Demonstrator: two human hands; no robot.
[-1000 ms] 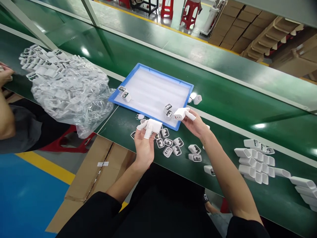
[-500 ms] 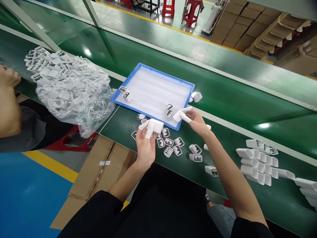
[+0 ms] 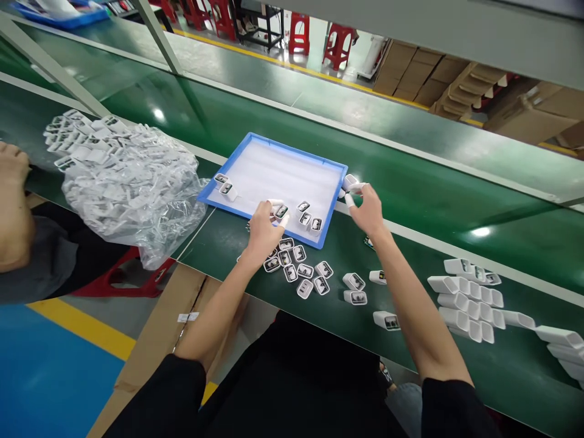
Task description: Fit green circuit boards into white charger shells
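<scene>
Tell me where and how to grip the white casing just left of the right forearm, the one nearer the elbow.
Best pinch the white casing across its smooth long sides, toward the left end, coming from above and the left. It lies on its side on the bench, its open end and exposed inner parts facing right, where the forearm crowds the approach.

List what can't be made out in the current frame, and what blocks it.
All in the head view:
Most of the casing in the left hand: hidden by that hand.
Whether the right hand grips the white piece by the tray: the hand overlaps it.
Item count in the plastic bag: crumpled film obscures it.
Rightmost casings: cut off by the right edge.
Carton label print: too small.
</scene>
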